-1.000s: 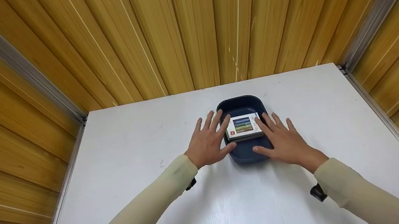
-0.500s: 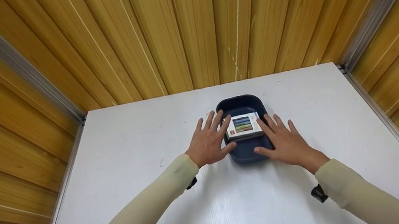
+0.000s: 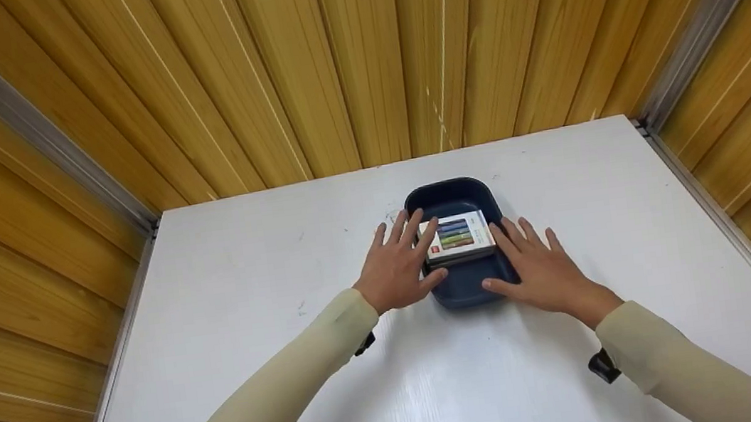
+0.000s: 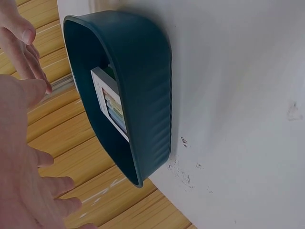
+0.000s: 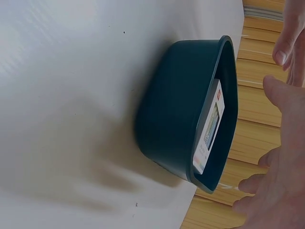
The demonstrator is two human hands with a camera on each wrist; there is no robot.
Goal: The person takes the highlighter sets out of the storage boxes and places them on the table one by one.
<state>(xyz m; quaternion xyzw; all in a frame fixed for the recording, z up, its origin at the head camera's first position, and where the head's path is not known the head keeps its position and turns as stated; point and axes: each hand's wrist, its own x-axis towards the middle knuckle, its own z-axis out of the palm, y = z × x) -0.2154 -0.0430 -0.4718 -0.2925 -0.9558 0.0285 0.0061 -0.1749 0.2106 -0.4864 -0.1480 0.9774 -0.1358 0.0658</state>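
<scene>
A dark blue-green plastic bin (image 3: pixel 466 293) stands upright on the white table. Inside it lies a white box (image 3: pixel 480 232) printed with a row of coloured sticks; something darker shows under it. My left hand (image 3: pixel 393 270) hovers over the bin's left side with fingers spread. Over the right side, my right hand (image 3: pixel 544 273) is held the same way. Both wrist views show the hands above the bin (image 4: pixel 145 90), apart from its rim and holding nothing. The box (image 5: pixel 209 129) sits below the rim there. Fingers partly cover the bin's side edges in the head view.
The white tabletop (image 3: pixel 246 270) bears a few dark scuff marks. Yellow wood-look panels (image 3: pixel 364 62) rise behind it and at both sides, with grey metal rails (image 3: pixel 697 31) at the corners. Black straps (image 3: pixel 604 366) sit at the wrists.
Both hands have drifted very slightly to the right, their fingers still spread. The bin and box stay in place on the table; the head view has shifted a little.
</scene>
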